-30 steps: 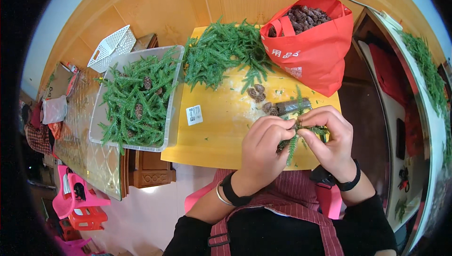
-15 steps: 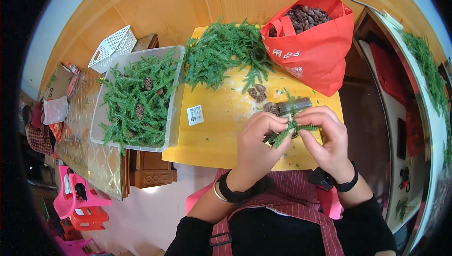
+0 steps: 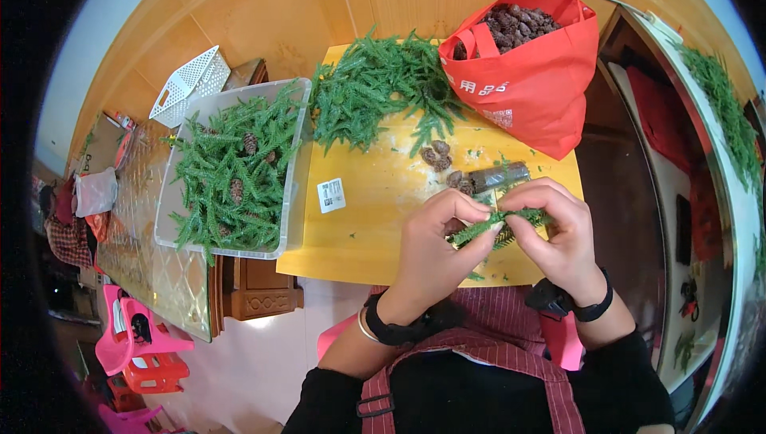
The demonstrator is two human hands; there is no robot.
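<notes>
Over the near right part of the yellow table (image 3: 359,246), my left hand (image 3: 439,242) and my right hand (image 3: 554,230) pinch a small green artificial pine sprig (image 3: 511,226) between thumbs and fingertips. My fingers cover parts of the sprig. Just beyond my hands lies a dark cylindrical roll (image 3: 500,177). Beside it are a few brown pine cones (image 3: 436,156). Farther back a heap of green pine sprigs (image 3: 375,95) spreads over the table.
A clear plastic bin (image 3: 299,187) at the left holds sprigs with pine cones. A red bag (image 3: 531,75) full of pine cones stands at the back right. A white label (image 3: 331,195) lies on the table. White basket (image 3: 191,87) and pink stool (image 3: 120,338) are farther left.
The sprig has shifted between my fingers: a tip that pointed up and away no longer shows upright, and the needles lie more sideways. Both hands stay in nearly the same place.
</notes>
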